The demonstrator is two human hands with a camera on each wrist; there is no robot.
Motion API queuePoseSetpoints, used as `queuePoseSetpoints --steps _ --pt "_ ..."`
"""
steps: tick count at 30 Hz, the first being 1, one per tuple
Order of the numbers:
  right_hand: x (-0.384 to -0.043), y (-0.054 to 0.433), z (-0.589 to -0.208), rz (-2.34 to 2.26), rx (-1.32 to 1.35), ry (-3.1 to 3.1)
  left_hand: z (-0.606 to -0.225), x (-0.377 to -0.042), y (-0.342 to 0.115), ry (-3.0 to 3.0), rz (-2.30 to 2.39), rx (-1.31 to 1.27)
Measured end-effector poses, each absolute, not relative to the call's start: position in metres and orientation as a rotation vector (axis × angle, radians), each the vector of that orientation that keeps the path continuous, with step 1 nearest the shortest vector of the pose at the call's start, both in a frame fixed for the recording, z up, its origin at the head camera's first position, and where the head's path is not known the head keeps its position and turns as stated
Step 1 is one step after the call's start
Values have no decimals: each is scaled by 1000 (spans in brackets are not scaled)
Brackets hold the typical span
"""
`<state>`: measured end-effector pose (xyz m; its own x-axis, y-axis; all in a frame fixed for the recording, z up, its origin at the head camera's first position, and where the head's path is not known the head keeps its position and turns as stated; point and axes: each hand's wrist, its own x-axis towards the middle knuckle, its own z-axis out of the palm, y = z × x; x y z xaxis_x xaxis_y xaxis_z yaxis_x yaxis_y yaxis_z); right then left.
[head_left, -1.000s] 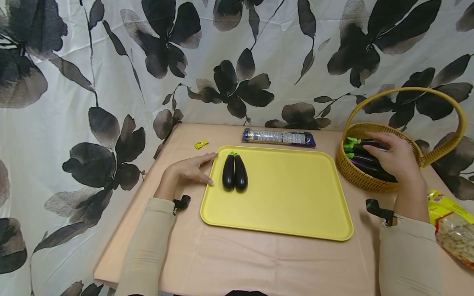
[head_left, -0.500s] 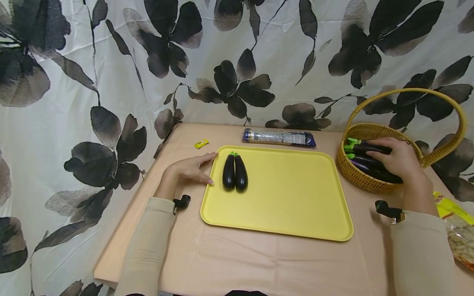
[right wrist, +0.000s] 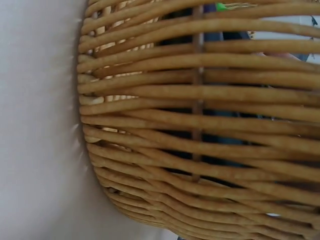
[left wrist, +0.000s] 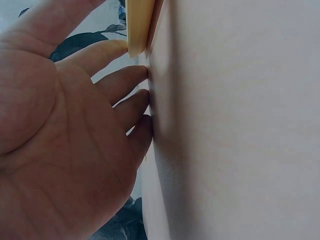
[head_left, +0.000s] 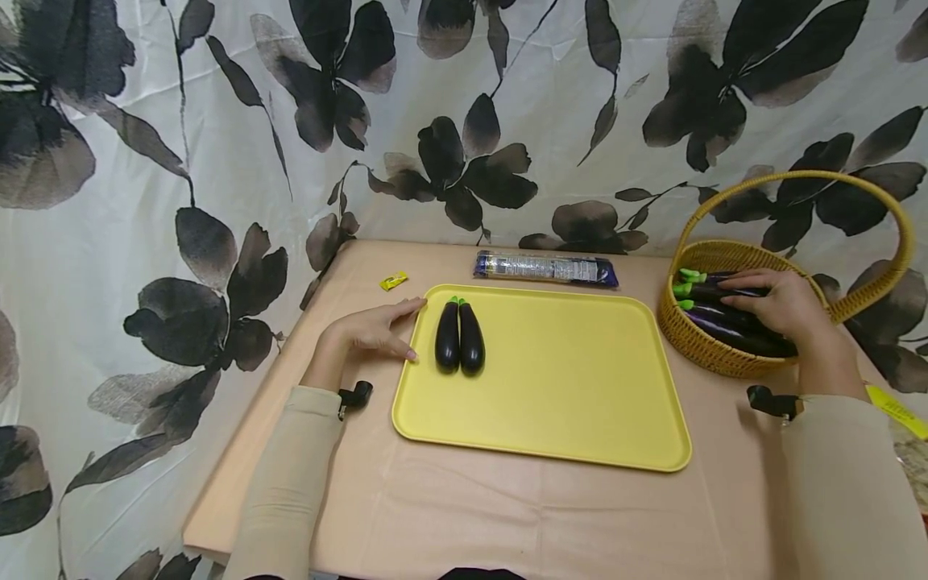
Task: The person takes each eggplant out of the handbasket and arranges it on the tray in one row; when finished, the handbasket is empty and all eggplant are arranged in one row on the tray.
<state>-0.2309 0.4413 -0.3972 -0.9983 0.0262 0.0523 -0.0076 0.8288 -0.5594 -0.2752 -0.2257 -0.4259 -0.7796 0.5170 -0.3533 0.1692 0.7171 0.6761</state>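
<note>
On tray left end, I count two eggplants placed; several eggplants in basket remain, right of tray. Right hand grasps one there; left hand flat, steadying tray's left rim.

A table stands in a corner, and a smooth peach cloth covers its whole top. Behind it and along its left side hangs a white curtain with big black and grey flowers and leaves on it. The curtain comes down to the table's edges. A small yellow packet lies flat on the cloth near the far left corner. A long, thin package lies near the back edge, well apart from the small packet. It is shiny silver with dark blue ends. At the far right, a yellow bag peeks in, mostly hidden.
</note>
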Motion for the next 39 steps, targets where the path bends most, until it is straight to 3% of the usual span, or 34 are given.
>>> queuePoseSetpoints --steps 9,24,39 --pt "-232 440 -399 836 -38 -2979 -427 -275 -227 2395 863 553" --pt "-202 417 -397 883 -139 -2728 -430 -277 -228 2415 838 595" --pt "-183 394 -383 1133 -181 -2510 -428 -275 -227 2404 848 604"
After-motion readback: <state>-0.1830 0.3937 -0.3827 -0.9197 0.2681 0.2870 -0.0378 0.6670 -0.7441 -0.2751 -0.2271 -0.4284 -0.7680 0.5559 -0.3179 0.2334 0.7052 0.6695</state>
